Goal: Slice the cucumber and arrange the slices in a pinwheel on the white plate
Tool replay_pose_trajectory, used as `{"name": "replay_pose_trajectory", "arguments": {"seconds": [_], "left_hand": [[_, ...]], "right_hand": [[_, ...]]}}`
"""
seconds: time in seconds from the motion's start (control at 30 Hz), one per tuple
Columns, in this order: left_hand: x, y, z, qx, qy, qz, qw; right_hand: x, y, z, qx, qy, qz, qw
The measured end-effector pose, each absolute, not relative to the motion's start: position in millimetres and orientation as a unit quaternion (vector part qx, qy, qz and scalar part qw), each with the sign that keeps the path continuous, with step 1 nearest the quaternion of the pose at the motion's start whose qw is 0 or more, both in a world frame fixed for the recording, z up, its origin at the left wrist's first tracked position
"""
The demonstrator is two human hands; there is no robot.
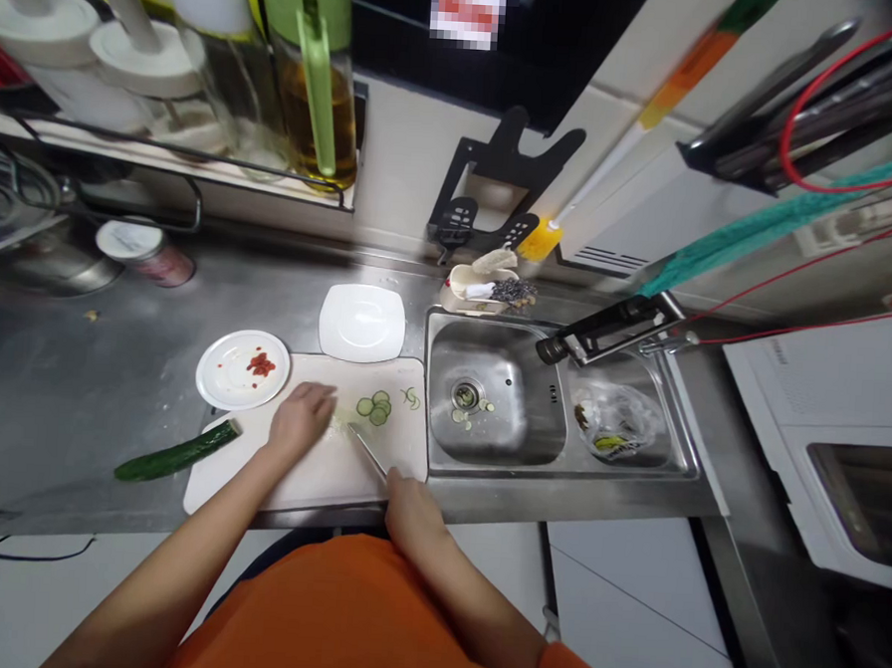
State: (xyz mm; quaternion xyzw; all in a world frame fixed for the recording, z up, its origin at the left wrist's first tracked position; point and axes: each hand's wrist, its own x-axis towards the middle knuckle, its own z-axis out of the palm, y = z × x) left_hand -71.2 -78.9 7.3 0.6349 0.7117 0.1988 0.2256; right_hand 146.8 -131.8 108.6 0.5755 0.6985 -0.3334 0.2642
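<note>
My right hand (414, 512) grips a knife (369, 453), its blade slanting up and left over the white cutting board (311, 476). Opposite it, my left hand (302, 424) rests on the board with fingers bent and together; what lies under the fingertips is hidden. Between the fingertips and the blade is a blurred patch of pale green pieces (343, 415). Several round cucumber slices (374, 407) overlap to the right of these, with thin green strips (411, 399) beyond. A whole-looking cucumber (178, 452) with one cut end lies at the left, partly on the board.
A white plate with red bits (241, 388) stands beside the board, and a bare square plate (362, 322) sits behind it. At right is a steel sink (499, 456) with scraps by its drain and a plastic bag (621, 423) in the second basin. A tin (147, 252) stands at back left.
</note>
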Motion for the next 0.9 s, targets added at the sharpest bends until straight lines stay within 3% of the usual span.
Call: {"name": "replay_pose_trajectory", "arguments": {"seconds": [0.23, 0.43, 0.9], "left_hand": [[-40, -62, -2, 0.694, 0.636, 0.142, 0.306], [-38, -59, 3, 0.683, 0.630, 0.167, 0.330], [-57, -82, 19, 0.553, 0.757, 0.159, 0.309]], "right_hand": [[148, -132, 106, 0.569, 0.706, -0.329, 0.266], [150, -133, 107, 0.570, 0.704, -0.330, 0.265], [151, -125, 115, 0.563, 0.697, -0.347, 0.277]]}}
